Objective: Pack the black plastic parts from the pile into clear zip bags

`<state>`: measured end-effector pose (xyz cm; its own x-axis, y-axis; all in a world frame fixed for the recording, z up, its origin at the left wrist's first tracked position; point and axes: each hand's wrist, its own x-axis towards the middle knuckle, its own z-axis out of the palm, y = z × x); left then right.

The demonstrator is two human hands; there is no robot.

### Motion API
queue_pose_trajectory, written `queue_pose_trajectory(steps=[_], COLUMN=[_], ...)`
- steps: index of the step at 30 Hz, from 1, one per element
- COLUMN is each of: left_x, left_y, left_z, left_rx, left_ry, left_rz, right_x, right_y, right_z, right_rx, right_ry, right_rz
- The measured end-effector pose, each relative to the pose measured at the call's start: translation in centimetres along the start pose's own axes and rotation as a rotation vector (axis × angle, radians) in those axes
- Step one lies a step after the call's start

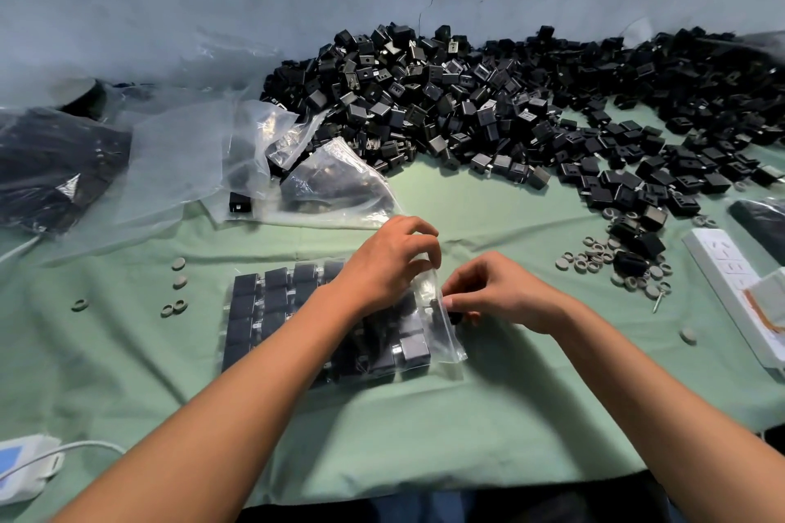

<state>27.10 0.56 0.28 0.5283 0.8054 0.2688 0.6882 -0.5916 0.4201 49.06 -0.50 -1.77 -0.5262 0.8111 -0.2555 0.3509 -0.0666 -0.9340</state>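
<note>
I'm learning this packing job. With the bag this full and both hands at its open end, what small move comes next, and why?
Probably slide the black part in the right hand into the zip bag: the left hand holds its mouth up, and rows of parts already fill it.

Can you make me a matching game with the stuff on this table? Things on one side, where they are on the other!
Things:
1. zip bag
2. pile of black plastic parts
3. white power strip
4. grey rings

Places:
A. along the wall at the back
B. at the table's right edge
C. under both hands
D. scattered just in front of the black pile

Pairs: 1-C, 2-A, 3-B, 4-D
</note>
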Motion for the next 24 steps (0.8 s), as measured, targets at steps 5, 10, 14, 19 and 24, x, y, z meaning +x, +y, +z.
queue_pose_trajectory(steps=[5, 10, 14, 19, 24], left_x=[0.2, 0.2, 0.3, 0.2, 0.1], left_y=[0.2, 0.2, 0.4, 0.6, 0.6], left_z=[-0.2, -0.3, -0.1, 0.2, 0.5], left_rx=[0.028, 0.033, 0.043, 0.040, 0.047], left_ry=[0.010, 0.002, -0.009, -0.008, 0.012], left_rz=[0.011, 0.007, -0.002, -0.008, 0.006], right_x=[0.2, 0.3, 0.3, 0.6, 0.6], right_y=[-0.1, 0.2, 0.0, -0.4, -0.6], right_z=[0.5, 0.7, 0.8, 1.1, 1.3], right_rx=[-0.010, 0.006, -0.026, -0.167, -0.177], right_ry=[-0.175, -0.217, -0.203, -0.175, -0.206], right_rz=[0.022, 0.020, 0.013, 0.001, 0.013])
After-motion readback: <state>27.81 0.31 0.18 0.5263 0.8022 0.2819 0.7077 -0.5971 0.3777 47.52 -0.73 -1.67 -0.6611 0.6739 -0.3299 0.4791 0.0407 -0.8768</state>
